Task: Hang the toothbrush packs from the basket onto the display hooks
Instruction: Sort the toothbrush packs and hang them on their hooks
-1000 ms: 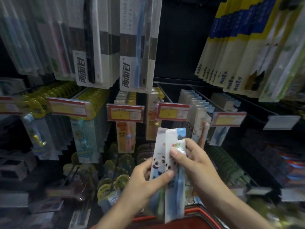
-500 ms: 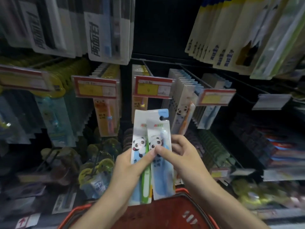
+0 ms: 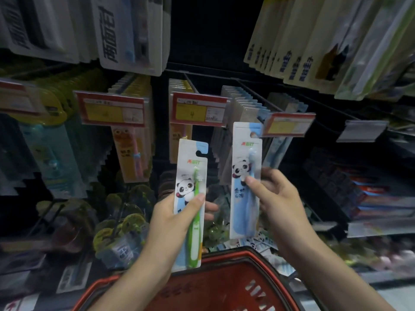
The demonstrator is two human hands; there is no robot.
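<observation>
Over the basket (image 3: 215, 286): two packs held up, neither hooked yet.
Left hand (image 3: 177, 221): grips the green pack (image 3: 190, 167).
Right hand (image 3: 278, 194): pinches the blue pack (image 3: 244, 153), near the hanging row (image 3: 244, 102).
Remaining: hang both.

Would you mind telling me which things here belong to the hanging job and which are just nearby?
Job: green toothbrush pack; blue toothbrush pack; red basket; probably the row of white-and-blue packs.
Just nearby: orange packs; price tags; large white packs overhead.
</observation>
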